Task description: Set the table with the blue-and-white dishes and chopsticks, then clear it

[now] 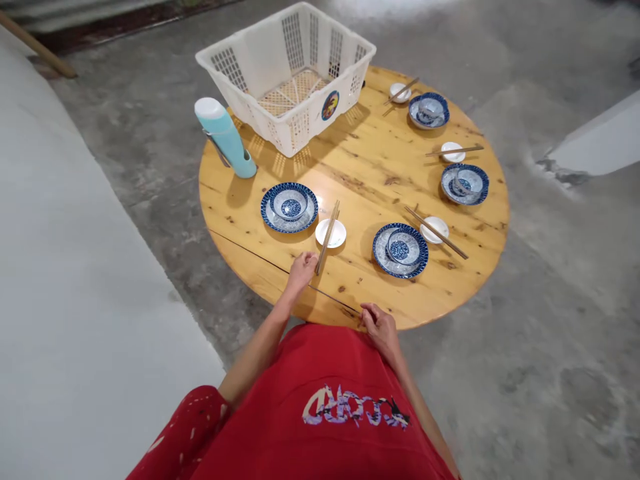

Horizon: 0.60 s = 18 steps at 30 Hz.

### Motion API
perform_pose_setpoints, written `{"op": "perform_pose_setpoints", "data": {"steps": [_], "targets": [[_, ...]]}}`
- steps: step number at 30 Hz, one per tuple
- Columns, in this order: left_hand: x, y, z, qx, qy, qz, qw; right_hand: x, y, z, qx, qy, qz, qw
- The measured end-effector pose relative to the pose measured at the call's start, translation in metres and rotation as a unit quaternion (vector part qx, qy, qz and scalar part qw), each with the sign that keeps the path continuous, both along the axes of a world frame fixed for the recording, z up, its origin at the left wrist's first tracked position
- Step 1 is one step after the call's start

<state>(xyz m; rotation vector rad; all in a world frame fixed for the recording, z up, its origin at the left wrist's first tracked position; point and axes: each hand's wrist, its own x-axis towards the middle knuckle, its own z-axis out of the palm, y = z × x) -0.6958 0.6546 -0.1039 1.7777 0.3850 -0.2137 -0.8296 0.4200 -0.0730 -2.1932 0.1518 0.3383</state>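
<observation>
While the right hand [379, 327] rests at the near edge of the round, varnished yellow-wood table [370, 167], at six o'clock, its fingers loosely curled and whatever lies under them hidden, the left hand [303, 269] is at seven o'clock, fingers bent inward right beside the lower ends of a pair of slim brown wooden chopsticks [327, 239]; whether it pinches them or merely lies against them I cannot tell. The chopsticks lie slantwise across a small, shallow white saucer [338, 235], their far ends pointing just past twelve, with a blue-and-white patterned plate [290, 229] and matching bowl [290, 208] near them toward nine o'clock. They should be very light, stiff and fairly tough, though smooth and apt to roll on the saucer's rim, so a thumb-and-finger pinch around both at mid-length would probably keep them together better than one at the ends. The saucer, probably glazed ceramic, looks slippery and breakable; it is best taken by opposite edges, clear of the chopsticks.
</observation>
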Motion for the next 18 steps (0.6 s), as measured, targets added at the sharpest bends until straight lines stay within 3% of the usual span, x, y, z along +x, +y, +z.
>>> {"op": "perform_pose_setpoints", "data": {"steps": [5,12,18], "targets": [[0.018,-0.01,0.001,-0.108,0.057,-0.031,0.992,-0.007,0.008,0.0,-0.017,0.0,-0.032,0.999],[0.04,-0.017,0.006,-0.265,0.15,-0.025,0.952,-0.004,0.011,-0.001,-0.045,-0.01,-0.058,0.997],[0.047,-0.019,0.01,-0.265,0.172,-0.029,0.948,0.008,0.014,0.005,-0.094,-0.006,-0.013,0.996]]}}
